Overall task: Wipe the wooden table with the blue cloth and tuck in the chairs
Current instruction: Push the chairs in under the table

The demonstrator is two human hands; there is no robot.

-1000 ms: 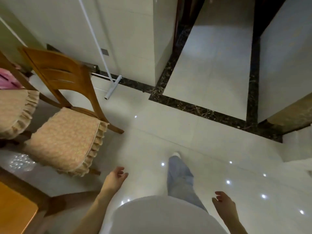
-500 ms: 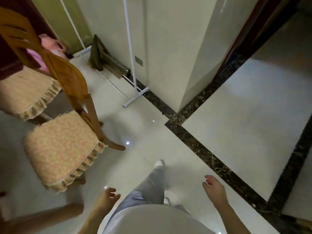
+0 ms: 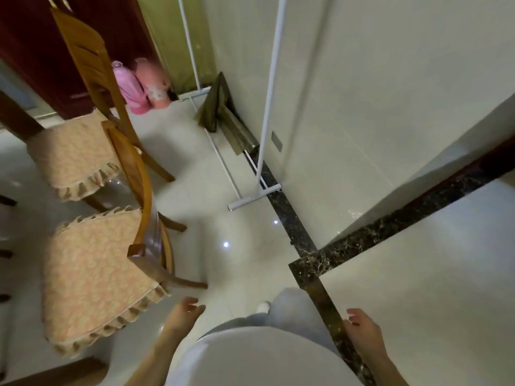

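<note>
Two wooden chairs with frilled beige seat cushions stand at the left. The near chair [image 3: 94,277] has its backrest toward me; the far chair [image 3: 75,154] stands behind it. My left hand [image 3: 184,316] hangs open and empty just right of the near chair's cushion, not touching it. My right hand [image 3: 362,330] hangs open and empty at the lower right. A strip of the wooden table [image 3: 58,371] shows at the bottom left edge. No blue cloth is in view.
A white pole on a T-shaped foot [image 3: 255,196] stands by the tiled wall. Folded dark items [image 3: 217,110] lean at the wall's base. Two pink bottles [image 3: 142,84] sit on the floor by a dark red cabinet [image 3: 33,51]. A black marble strip [image 3: 301,246] crosses the glossy floor.
The view has swung left and I have stepped closer to the chairs. Both chairs now show more fully, and the far corner with the pink bottles has come into view. Both hands stay empty.
</note>
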